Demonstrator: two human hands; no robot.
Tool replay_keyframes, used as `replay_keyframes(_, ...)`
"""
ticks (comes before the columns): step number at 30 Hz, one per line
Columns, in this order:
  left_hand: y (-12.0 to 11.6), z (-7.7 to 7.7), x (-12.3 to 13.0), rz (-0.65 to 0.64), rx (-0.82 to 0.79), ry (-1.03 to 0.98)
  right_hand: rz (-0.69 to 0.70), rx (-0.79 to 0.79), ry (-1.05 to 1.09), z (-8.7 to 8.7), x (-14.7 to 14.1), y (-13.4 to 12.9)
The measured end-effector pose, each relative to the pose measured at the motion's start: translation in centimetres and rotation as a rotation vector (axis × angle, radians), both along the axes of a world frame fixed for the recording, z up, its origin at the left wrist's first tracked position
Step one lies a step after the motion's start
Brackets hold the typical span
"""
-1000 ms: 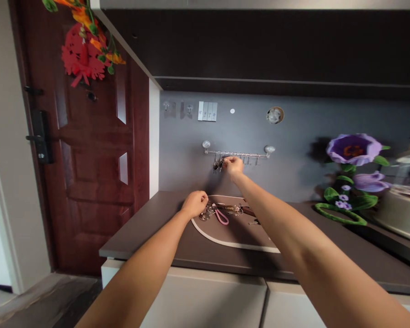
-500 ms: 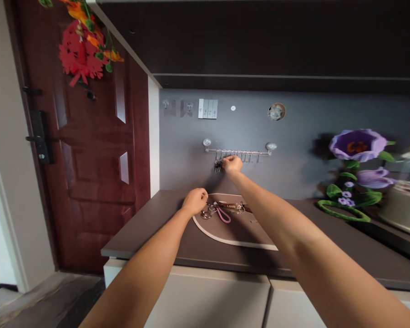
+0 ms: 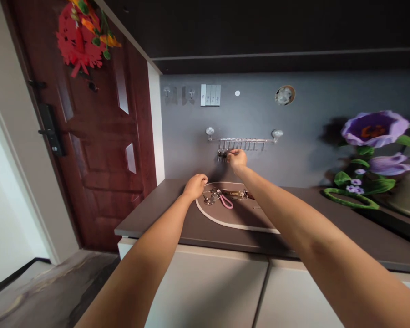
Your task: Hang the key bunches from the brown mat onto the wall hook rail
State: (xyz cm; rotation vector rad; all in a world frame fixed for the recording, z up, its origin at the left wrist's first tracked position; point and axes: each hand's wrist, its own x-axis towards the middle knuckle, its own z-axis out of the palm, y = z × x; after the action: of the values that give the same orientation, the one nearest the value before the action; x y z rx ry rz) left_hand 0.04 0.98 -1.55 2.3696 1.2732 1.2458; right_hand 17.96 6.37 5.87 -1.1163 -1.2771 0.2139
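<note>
My right hand [image 3: 237, 158] is raised to the hook rail [image 3: 242, 139] on the grey wall, its fingers pinched on small dark keys [image 3: 221, 155] just under the left hooks. My left hand [image 3: 195, 187] hovers at the left edge of the brown mat [image 3: 239, 218], fingers curled together; whatever they may hold is too small to make out. On the mat lie metal key rings [image 3: 210, 198], a pink loop strap [image 3: 226, 202] and a brown tag reading "Love" [image 3: 232, 193]. My right forearm hides part of the mat's right side.
A purple flower decoration [image 3: 373, 132] and a pale rounded container [image 3: 409, 193] stand on the counter at the right. A dark shelf [image 3: 276, 36] overhangs the wall. The red-brown door [image 3: 105, 182] is at the left.
The view has tilted down and shifted slightly. My right hand stays by the left hooks with the keys, and my left hand remains by the mat's edge.
</note>
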Motion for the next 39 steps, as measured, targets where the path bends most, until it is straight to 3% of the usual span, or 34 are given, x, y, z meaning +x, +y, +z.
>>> replay_keyframes(3, 0.0, 0.0, -0.2, -0.014, -0.007, -0.007, -0.018, -0.102, 0.094, -1.2, -0.2, -1.4)
replay_keyframes(7, 0.1, -0.2, -0.4, -0.037, 0.003, 0.072, 0.127, -0.239, 0.134, -2.9, -1.0, -4.3)
replay_keyframes(10, -0.1, -0.2, -0.5, -0.038, 0.014, 0.149, 0.193, -0.269, 0.033, -4.5, -1.1, -6.2)
replay_keyframes(16, -0.5, -0.1, -0.3, 0.004, 0.009, 0.335, 0.155, -0.275, -0.334, -7.2, -0.3, -8.2)
replay_keyframes(22, -0.2, -0.4, 0.0, 0.013, 0.014, 0.406, 0.085, -0.253, -0.608, -7.4, -0.3, -8.2)
replay_keyframes(39, 0.4, -0.5, 0.8, 0.074, 0.065, 0.583, 0.069, -0.319, -0.624, -7.2, -0.9, -7.5)
